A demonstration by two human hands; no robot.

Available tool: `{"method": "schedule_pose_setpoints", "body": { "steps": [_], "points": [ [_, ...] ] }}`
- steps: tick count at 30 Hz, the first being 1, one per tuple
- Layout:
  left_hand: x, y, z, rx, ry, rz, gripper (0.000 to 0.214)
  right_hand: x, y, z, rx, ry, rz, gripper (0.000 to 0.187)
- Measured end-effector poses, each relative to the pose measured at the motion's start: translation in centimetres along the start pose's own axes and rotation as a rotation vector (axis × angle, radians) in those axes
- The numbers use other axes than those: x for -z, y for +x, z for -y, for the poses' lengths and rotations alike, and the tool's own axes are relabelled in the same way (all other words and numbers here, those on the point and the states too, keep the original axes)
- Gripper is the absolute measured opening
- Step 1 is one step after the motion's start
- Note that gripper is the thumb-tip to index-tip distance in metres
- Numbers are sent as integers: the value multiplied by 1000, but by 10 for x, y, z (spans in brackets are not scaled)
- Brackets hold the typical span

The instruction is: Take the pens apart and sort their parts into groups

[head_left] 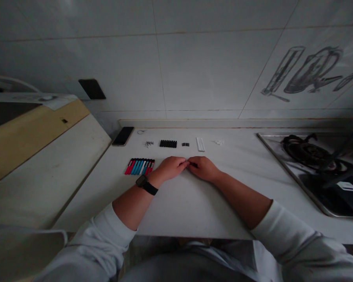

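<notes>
My left hand (173, 166) and my right hand (204, 167) meet over the middle of the white counter. Their fingertips are pinched together and nearly touch; whatever lies between them is too small and dark to make out. Left of my left wrist lies a row of slim red, blue and white tubes (139, 166) with dark ends. Beyond my hands are small silvery metal pieces (149, 144), a row of black cylindrical pieces (168, 143), small dark blocks (185, 144), thin white rods (200, 144) and small clear bits (219, 142).
A phone (123, 136) lies at the counter's back left, beside a thin ring-like item (141, 132). At the right is a gas hob (288, 164) with a black object on it. A white panelled box or cabinet (47, 168) stands at the left. A tiled wall (200, 74) closes the back.
</notes>
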State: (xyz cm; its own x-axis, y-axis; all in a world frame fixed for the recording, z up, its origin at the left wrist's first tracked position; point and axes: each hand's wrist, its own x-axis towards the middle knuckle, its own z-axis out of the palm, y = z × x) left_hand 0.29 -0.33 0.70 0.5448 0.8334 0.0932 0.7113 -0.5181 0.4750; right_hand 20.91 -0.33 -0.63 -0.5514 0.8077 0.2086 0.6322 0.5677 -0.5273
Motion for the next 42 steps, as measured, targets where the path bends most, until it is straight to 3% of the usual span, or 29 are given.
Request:
{"method": "schedule_pose_setpoints", "body": {
  "steps": [4, 6, 11, 15, 17, 22, 25, 29, 42],
  "points": [
    [2, -1, -5, -1, -15, -27, 34, 0, 0, -2, -2, 12, 2, 17],
    [9, -2, -8, 23, -48, -109, 28, 1, -1, 0, -8, 22, 7, 18],
    [52, -11, -3, 147, -156, -453, 30, 7, -1, 7, -9, 47, 33, 19],
    [89, -22, 16, 254, -138, -596, 33, 7, -1, 8, -9, 35, 45, 21],
    [100, -27, 27, 301, -61, -554, 30, 6, -1, 6, 2, 31, 49, 21],
    [108, -36, 48, 445, 179, -231, 15, 5, 0, 6, 11, 28, 47, 21],
    [107, -41, 52, 541, 287, -60, 14, 5, 0, 6, 15, 27, 53, 20],
    [105, -42, 49, 555, 325, 117, 13, 4, 0, 5, 24, 25, 51, 20],
    [93, -34, 30, 554, 460, 245, 16, 5, 0, 7, 16, 29, 48, 19]
  ]
}}
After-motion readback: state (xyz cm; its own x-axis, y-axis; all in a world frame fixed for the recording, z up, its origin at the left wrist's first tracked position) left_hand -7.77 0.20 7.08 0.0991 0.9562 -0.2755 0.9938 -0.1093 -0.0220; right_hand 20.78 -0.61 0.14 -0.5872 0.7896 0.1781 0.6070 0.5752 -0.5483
